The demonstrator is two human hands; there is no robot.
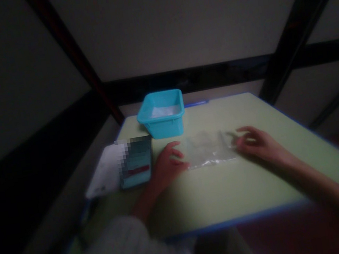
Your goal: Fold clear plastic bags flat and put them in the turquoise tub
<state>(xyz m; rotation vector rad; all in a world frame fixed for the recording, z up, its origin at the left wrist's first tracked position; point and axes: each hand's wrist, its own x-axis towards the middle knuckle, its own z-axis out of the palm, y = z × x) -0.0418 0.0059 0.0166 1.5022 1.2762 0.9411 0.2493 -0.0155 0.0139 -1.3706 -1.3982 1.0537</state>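
A clear plastic bag (208, 148) lies spread out over the pale yellow-green table, with light glinting along its near edge. At its left edge is my left hand (170, 163), fingers curled but apart, the thumb close to the bag's near left corner. My right hand (259, 143) is at the opposite edge; its thumb and a finger come together on the bag's side while the index finger reaches out above. Blur hides the exact contact of the fingertips.
Behind the bag stands a turquoise plastic basket (166, 128) with white paper (165, 111) inside. A dark teal, book-like item (138, 160) and white sheets (107, 171) lie on the left. A blue stick-like object (196, 104) is at the table's (225, 195) far edge.
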